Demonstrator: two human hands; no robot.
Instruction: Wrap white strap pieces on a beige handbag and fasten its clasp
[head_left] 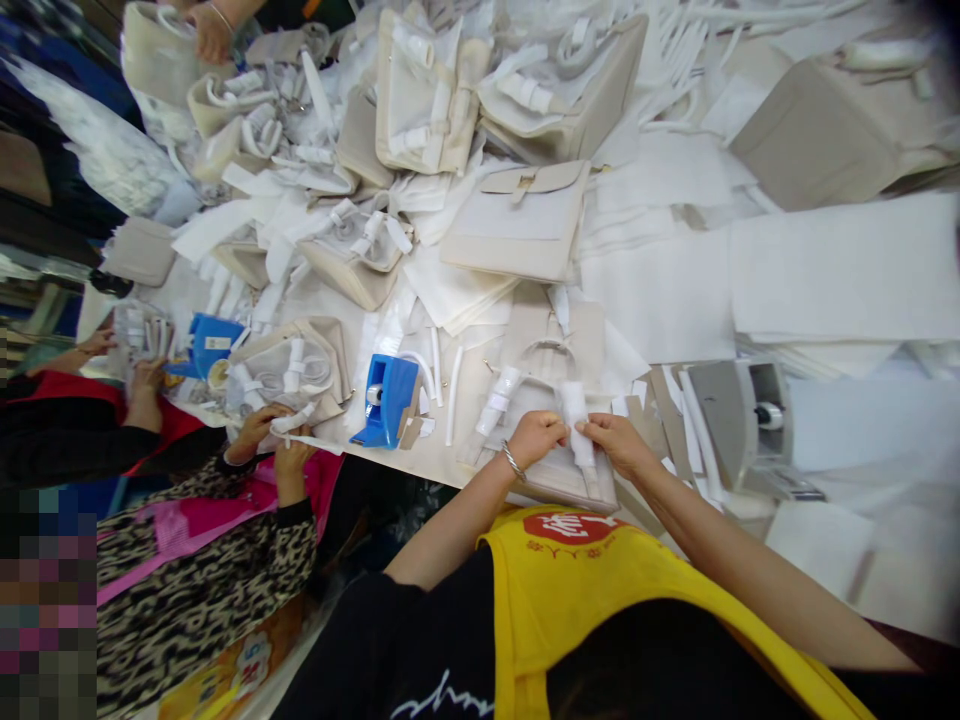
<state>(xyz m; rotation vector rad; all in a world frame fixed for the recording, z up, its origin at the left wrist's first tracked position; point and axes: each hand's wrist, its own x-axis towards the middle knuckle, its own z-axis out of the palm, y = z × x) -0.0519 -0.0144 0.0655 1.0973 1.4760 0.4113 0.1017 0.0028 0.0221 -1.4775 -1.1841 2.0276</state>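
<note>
A beige handbag (pixel 559 478) lies flat at the near table edge in front of me. Its handle (pixel 551 347) curves away from me, and one end is wrapped in white paper (pixel 576 420). My left hand (pixel 534 437), with a bracelet on the wrist, pinches that white wrap from the left. From the right, my right hand (pixel 616 441) pinches the same wrap. Both hands are closed on it. A second wrapped piece (pixel 496 400) sits on the bag's left side.
A blue tape dispenser (pixel 386 400) stands left of my bag, another (pixel 211 342) farther left. Co-workers' hands (pixel 259 425) work wrapped bags at the left; another hand (pixel 210 30) is at the top. Beige bags (pixel 517 225) and white sheets (pixel 840 270) cover the table. A grey device (pixel 750 410) sits right.
</note>
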